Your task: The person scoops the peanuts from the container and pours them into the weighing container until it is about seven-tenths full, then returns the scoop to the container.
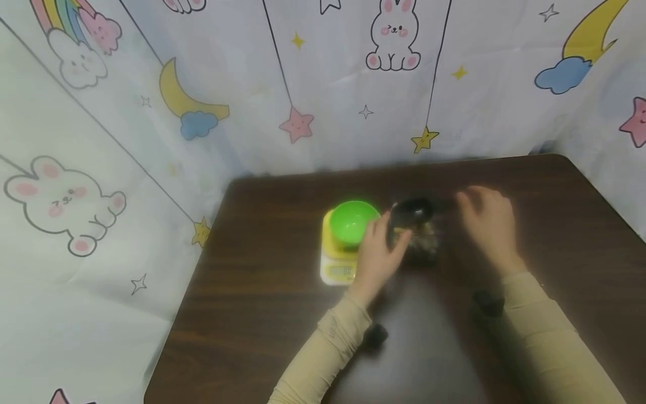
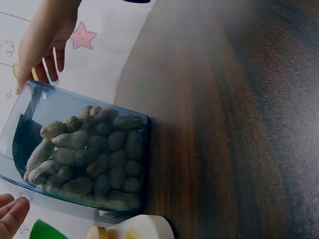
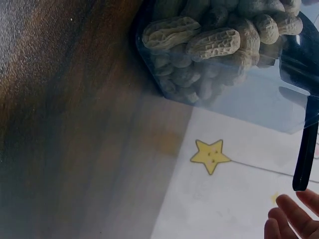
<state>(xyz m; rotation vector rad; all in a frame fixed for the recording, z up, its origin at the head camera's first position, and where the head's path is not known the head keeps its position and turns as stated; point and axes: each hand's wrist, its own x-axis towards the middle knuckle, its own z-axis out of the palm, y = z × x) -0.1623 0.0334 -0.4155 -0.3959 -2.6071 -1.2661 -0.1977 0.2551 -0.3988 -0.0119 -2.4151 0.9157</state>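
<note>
A see-through box (image 2: 94, 102) filled with unshelled peanuts (image 3: 214, 43) stands on the table. A black scoop (image 1: 414, 211) lies on the peanuts, and its dark handle (image 3: 305, 149) sticks out over the rim toward the right. My left hand (image 1: 377, 255) is at the box's left side with thumb and fingers spread; contact with the wall is unclear. To the right of the box, my right hand (image 1: 488, 227) hovers with loosely bent fingers near the handle's end. In the right wrist view its fingertips (image 3: 294, 216) appear just apart from the handle.
Left of the box, a green bowl (image 1: 353, 221) sits on a yellow and white kitchen scale (image 1: 330, 272) with a small display. Beneath everything is a dark brown wooden table (image 1: 252, 280). A white printed curtain (image 1: 333, 73) hangs behind its far edge.
</note>
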